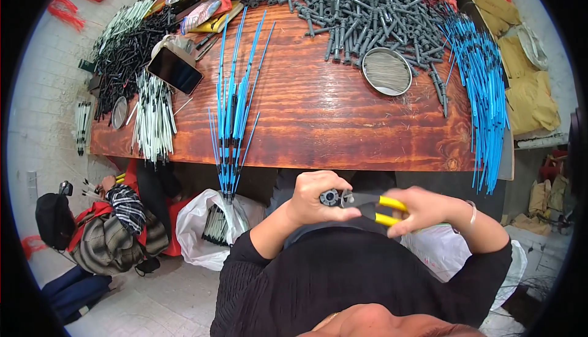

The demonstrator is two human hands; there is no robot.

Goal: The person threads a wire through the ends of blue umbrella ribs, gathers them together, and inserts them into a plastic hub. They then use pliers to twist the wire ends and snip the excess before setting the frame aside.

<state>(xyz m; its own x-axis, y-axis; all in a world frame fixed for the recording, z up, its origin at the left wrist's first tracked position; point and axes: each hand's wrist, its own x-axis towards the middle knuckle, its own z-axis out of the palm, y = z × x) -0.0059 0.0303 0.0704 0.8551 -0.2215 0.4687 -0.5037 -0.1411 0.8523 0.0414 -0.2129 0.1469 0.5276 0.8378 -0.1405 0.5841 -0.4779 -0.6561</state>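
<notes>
My left hand (312, 199) is closed around a dark grey round plastic fitting (329, 198), its end pointing toward the right hand. Yellow-handled pliers (392, 203) are in my right hand (425, 207), which is slightly blurred. The jaws reach the fitting by my left thumb and fingers; whether they grip a wire or pin there is too small to tell. Both hands are in front of my body, just off the near edge of the wooden table (294, 116).
Grey plastic fittings (361, 12) are heaped at the back, beside a round tin of thin pins (387, 73). Blue rods (484, 98) hang over the right edge; more blue rods (236, 104) stand left. A phone (176, 71), white rods (153, 116) and a seated person (116, 233) are further left.
</notes>
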